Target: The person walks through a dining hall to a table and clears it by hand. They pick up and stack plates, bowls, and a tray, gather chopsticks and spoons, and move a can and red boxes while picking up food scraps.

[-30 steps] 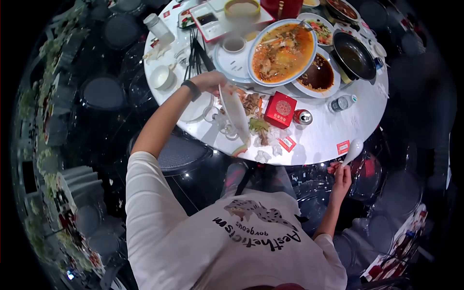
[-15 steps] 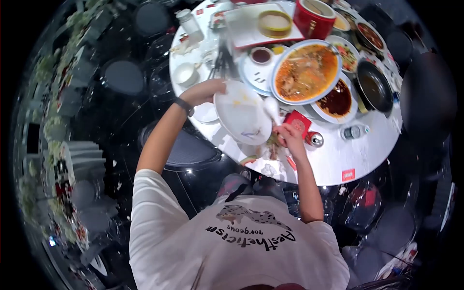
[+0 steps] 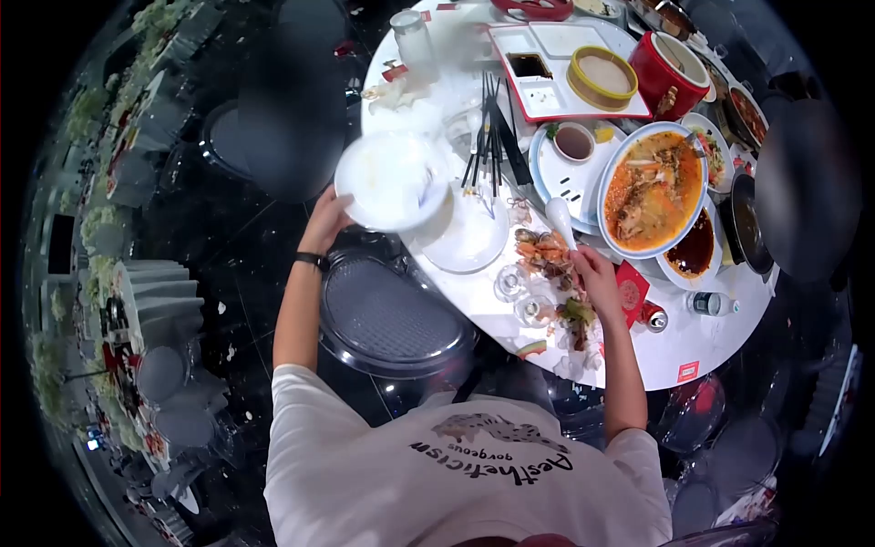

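Observation:
My left hand [image 3: 325,219] is closed on the near left rim of a white plate [image 3: 387,182], held tilted at the table's left edge. Beneath and right of it, another white plate [image 3: 467,239] lies on the table. In my right hand [image 3: 594,273] is the handle of a white spoon [image 3: 560,217], its bowl pointing away from me. Food scraps [image 3: 551,255] lie beside and under that hand, with clear glasses [image 3: 512,283] to their left. A red packet [image 3: 631,290] is just right of my right wrist.
Black chopsticks [image 3: 489,137] lie beyond the plates. An oval dish of orange stew [image 3: 652,196] rests over a dark sauce dish [image 3: 690,253]. Farther back are a red-rimmed tray [image 3: 561,41] and a red pot [image 3: 670,77]. A can [image 3: 653,316] and bottle [image 3: 711,304] lie right. A chair [image 3: 392,314] stands near.
My left hand has carried the plate left, away from my right hand, uncovering scraps and glasses. The spoon is still in my right hand. The view has shifted, so the table appears farther right and lower.

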### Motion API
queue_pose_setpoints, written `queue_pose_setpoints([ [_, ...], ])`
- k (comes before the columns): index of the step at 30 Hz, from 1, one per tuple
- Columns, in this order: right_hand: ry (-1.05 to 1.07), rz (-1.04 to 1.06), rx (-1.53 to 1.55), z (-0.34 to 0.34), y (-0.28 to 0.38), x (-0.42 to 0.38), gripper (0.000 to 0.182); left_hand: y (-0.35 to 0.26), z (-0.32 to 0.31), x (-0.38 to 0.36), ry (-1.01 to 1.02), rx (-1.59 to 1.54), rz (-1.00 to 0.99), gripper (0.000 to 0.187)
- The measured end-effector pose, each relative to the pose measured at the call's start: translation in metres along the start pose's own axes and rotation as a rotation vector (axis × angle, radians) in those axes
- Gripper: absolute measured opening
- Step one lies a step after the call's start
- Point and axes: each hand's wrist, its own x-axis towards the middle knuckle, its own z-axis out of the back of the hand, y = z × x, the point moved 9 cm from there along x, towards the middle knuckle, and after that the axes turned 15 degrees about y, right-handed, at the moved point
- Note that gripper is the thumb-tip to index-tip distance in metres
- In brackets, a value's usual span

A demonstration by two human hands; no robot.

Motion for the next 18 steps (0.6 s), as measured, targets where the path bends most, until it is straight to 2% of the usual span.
queue_pose_setpoints([
  [3,-0.070,-0.029,-0.125,-0.010,0.011,0.034,0.020,0.037,0.000,0.008,0.168,0.103,0.183,0.037],
  [4,-0.050,0.045,-0.175,-0.015,0.016,0.051,0.022,0.055,0.001,0.011,0.208,0.118,0.254,0.037],
  [6,-0.048,0.042,-0.276,-0.030,0.024,0.094,0.023,0.081,-0.011,0.012,0.301,0.075,0.352,0.035],
  [8,-0.142,0.159,-0.609,-0.045,0.048,0.141,0.023,0.101,-0.024,0.017,0.360,0.023,0.386,0.033],
  [10,-0.251,0.148,-1.042,-0.070,0.080,0.187,0.021,0.114,-0.034,0.026,0.403,-0.003,0.378,0.035],
  [11,-0.275,0.103,-1.141,-0.079,0.086,0.212,0.020,0.124,-0.038,0.029,0.418,-0.031,0.376,0.034],
  [12,-0.297,0.058,-1.240,-0.088,0.093,0.237,0.019,0.133,-0.040,0.035,0.417,-0.050,0.356,0.034],
  [16,-0.275,0.188,-1.579,-0.125,0.096,0.316,0.013,0.176,-0.040,0.061,0.344,0.073,0.309,0.031],
  [18,-0.243,0.093,-1.764,-0.133,0.089,0.339,0.014,0.166,-0.047,0.062,0.261,0.192,0.337,0.030],
])
